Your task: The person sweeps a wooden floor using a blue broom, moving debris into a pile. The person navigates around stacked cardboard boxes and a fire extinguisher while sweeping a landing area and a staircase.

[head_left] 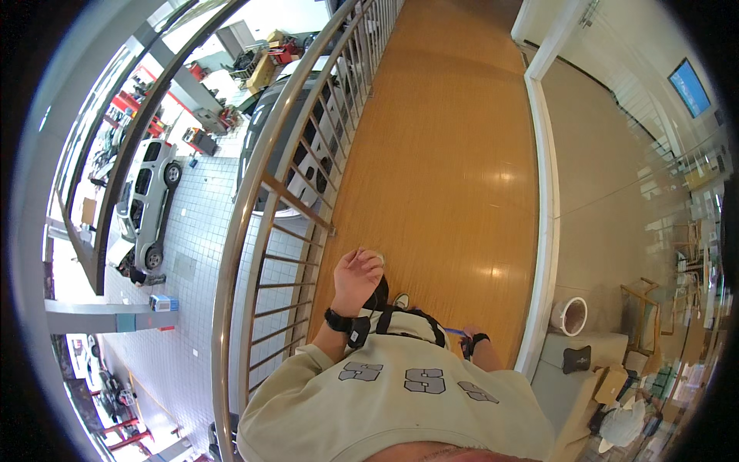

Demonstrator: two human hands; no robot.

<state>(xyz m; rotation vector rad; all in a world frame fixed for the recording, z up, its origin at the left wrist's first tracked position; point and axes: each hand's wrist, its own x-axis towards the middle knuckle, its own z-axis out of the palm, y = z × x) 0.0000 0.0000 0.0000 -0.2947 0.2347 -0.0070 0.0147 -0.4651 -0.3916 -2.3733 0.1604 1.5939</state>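
My left hand [359, 279] is raised in front of my body, beside the metal railing [296, 100] but apart from it. Its fingers are curled in; a pale bit shows at the fingertips, too small to name. A black watch and a dark strapped device sit on that wrist. Low at my right side is my right hand [467, 340], with a black band on its wrist. A thin blue object [454, 332] sticks out leftward from it. The fingers there are small and partly hidden.
I stand on a walkway with a shiny brown floor [439, 138]. Beyond the railing, a workshop lies below with a silver car [146, 196] and a person [138, 276]. Along the right runs a white-framed glass wall [545, 192], with a sofa [577, 358] and white bin [570, 316] behind.
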